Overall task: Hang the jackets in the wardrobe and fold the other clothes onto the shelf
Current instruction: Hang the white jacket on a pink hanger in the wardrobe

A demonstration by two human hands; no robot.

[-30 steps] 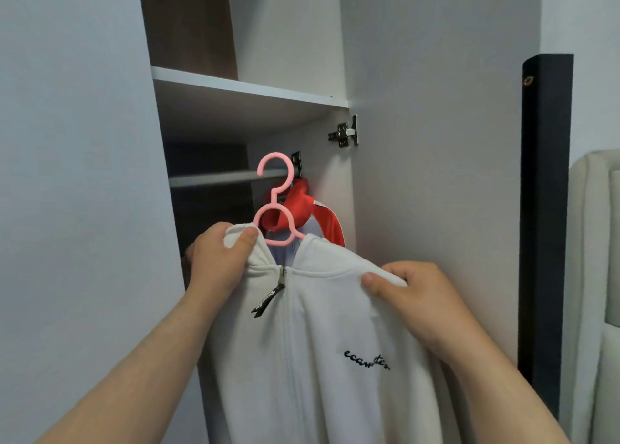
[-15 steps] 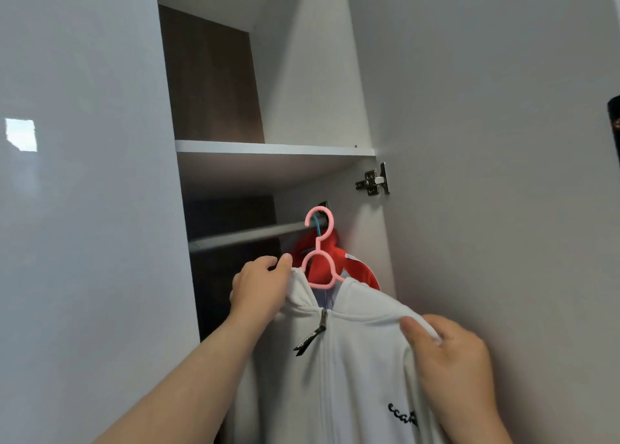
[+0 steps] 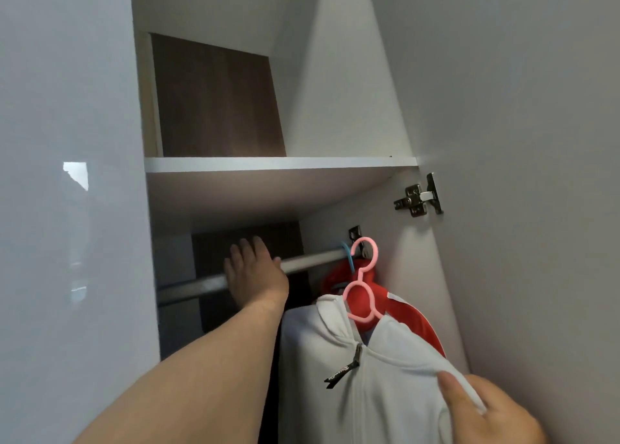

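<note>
Red jacket (image 3: 339, 272) mostly behind white jacket (image 3: 396, 363)

From where I stand, the wardrobe's metal rail (image 3: 312, 260) runs just under a white shelf (image 3: 278, 164). A blue hanger (image 3: 347, 253) hooks over the rail's right end and carries a red jacket (image 3: 337, 276). A pink hanger (image 3: 361, 273) bearing a white jacket (image 3: 385, 376) is at the same end; I can't tell whether its hook is over the rail. A left hand (image 3: 255, 272) rests on the rail.

A white zip-front jacket (image 3: 385, 393) on a pink plastic hanger (image 3: 360, 273) — hook at the right end of the grey metal rail (image 3: 312, 260). A red jacket (image 3: 416, 323) hangs just behind.
</note>
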